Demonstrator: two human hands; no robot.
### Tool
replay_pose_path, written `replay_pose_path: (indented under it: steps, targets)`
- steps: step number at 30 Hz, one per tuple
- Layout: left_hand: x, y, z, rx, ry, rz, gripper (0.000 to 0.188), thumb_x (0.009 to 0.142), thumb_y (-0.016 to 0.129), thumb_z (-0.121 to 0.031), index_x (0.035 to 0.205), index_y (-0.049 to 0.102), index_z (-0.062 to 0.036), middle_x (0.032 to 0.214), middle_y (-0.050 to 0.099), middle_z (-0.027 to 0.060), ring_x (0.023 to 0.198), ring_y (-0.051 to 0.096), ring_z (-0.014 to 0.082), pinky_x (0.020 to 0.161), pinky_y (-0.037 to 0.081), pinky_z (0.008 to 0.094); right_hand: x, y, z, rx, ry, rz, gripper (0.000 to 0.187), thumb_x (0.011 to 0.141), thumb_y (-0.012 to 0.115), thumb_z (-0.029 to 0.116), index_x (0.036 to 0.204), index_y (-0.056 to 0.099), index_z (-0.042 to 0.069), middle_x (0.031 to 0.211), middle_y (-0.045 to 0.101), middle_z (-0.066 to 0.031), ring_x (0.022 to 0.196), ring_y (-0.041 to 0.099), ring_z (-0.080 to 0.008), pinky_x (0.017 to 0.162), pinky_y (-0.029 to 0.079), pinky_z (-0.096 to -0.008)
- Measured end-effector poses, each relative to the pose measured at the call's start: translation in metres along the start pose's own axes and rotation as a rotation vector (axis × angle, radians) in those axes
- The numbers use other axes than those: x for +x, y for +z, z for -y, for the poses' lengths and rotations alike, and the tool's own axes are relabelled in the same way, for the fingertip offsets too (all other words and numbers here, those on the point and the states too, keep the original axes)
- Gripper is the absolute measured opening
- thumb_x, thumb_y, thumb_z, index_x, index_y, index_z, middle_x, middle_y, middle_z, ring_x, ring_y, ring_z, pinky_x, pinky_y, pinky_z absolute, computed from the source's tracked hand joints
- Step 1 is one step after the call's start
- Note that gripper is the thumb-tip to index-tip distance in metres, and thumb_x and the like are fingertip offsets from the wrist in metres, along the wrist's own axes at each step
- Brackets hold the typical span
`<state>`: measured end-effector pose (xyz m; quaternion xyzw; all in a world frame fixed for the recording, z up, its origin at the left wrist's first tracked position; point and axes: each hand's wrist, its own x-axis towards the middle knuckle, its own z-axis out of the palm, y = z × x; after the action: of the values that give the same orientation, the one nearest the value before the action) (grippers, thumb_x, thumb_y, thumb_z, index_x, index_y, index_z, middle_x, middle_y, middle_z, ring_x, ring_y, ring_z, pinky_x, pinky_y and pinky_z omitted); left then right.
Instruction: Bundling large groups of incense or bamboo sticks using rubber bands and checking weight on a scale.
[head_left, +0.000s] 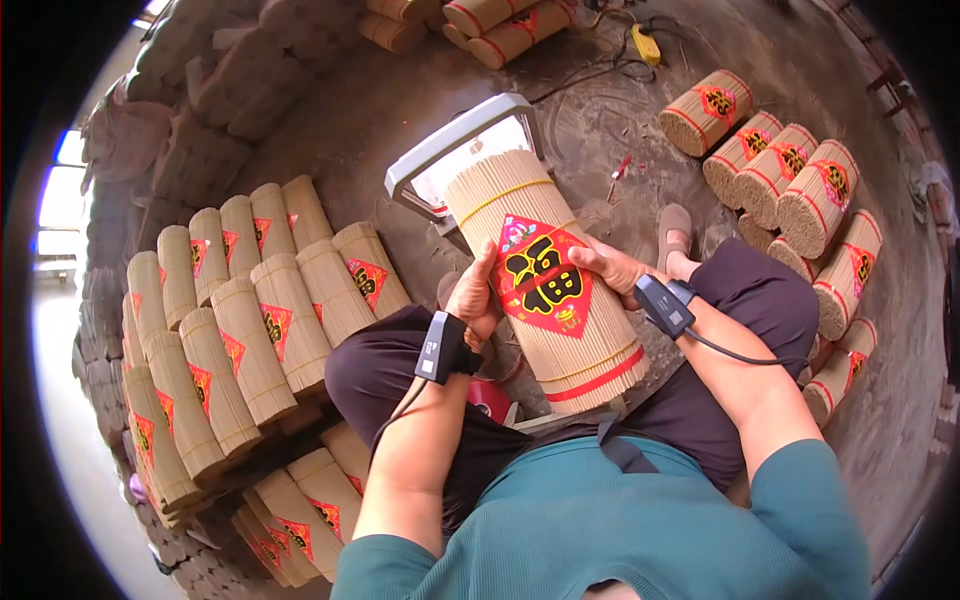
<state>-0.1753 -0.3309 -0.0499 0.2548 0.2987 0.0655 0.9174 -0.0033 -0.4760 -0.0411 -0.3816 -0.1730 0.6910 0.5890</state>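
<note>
A bare grey concrete floor (640, 110) fills the head view, seen from above a seated person in a teal top and dark trousers. Across the person's lap, leaning away from the body, lies a thick round bundle of pale tan thin sticks (545, 275), bound with a yellow band near its far end and a red band near its near end. A red diamond-shaped paper label with black and gold printing (540, 278) sits on the upper face of the bundle. The left hand (475, 295) presses against the label's left edge, fingers curled around the side of the bundle. The right hand (612, 268) rests on the label's right corner, fingers spread flat on the sticks. Each wrist carries a small dark strapped device. Just beyond the bundle's far end stands a grey metal frame with a pale panel (462, 150). To the person's left is a stacked heap of similar labelled stick bundles (250, 330); to the right, more labelled bundles lying on the floor (790, 180). A small yellow object (646, 45) lies with cables at the far side.
</note>
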Motion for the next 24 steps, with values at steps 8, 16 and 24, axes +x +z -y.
replay_pose_path:
  steps: [8,16,24]
  targets:
    - [0.037,-0.036,0.0,-0.108,0.082,-0.107,0.054,0.084,0.067,-0.044,0.118,0.056,-0.0035,0.112,0.065,0.0118,0.096,0.065,0.0233,0.088,0.053,0.0391,0.046,-0.027,-0.007,-0.051,0.025,-0.053,0.102,0.069,0.078,0.054,0.139,0.027,0.0,0.124,0.055,-0.0132,0.108,0.057,-0.0175,0.092,0.049,-0.0324]
    - [0.07,-0.063,-0.019,-0.051,0.099,-0.138,0.071,0.084,0.059,-0.059,0.127,0.049,-0.0032,0.121,0.06,0.016,0.105,0.062,0.0282,0.092,0.051,0.043,0.088,-0.029,0.005,-0.015,-0.003,-0.043,0.083,0.076,0.076,0.043,0.136,0.039,0.001,0.12,0.059,-0.0117,0.107,0.058,-0.017,0.093,0.048,-0.0323]
    - [0.091,-0.072,-0.021,-0.145,0.12,-0.118,0.064,0.083,0.063,-0.053,0.122,0.052,-0.003,0.116,0.063,0.0148,0.101,0.064,0.0266,0.089,0.053,0.0409,0.119,-0.057,-0.011,-0.007,0.024,-0.105,0.086,0.073,0.079,0.042,0.137,0.038,0.001,0.123,0.057,-0.0124,0.109,0.056,-0.0175,0.094,0.047,-0.0319]
